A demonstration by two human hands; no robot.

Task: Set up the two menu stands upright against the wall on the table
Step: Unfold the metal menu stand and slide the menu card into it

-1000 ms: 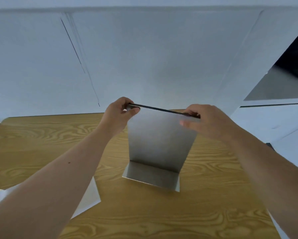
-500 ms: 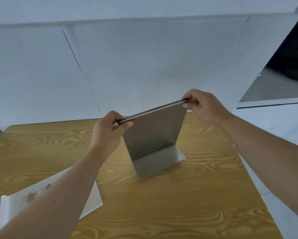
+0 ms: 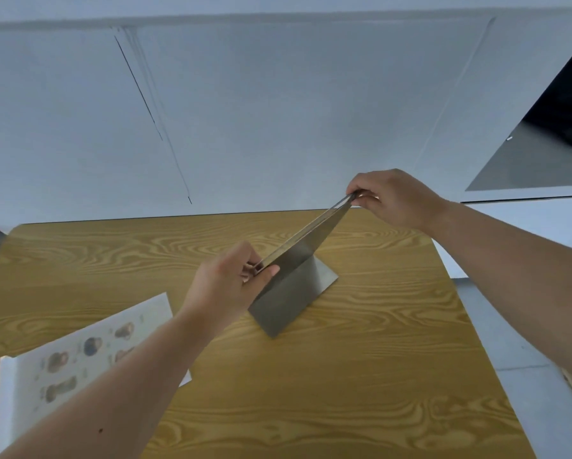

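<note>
Both arms reach forward; the left hand [image 3: 226, 283] and right hand [image 3: 394, 197] each pinch a top corner of the metal menu stand [image 3: 291, 279].

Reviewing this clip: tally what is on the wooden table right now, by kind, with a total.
Metal menu stand, gripped at its top corners by the left hand and right hand: 1
Printed menu sheet lying flat at the near left: 1
Total on the table: 2

grey metal stand [image 3: 291, 286], wood-grain table [image 3: 344, 376]
</note>
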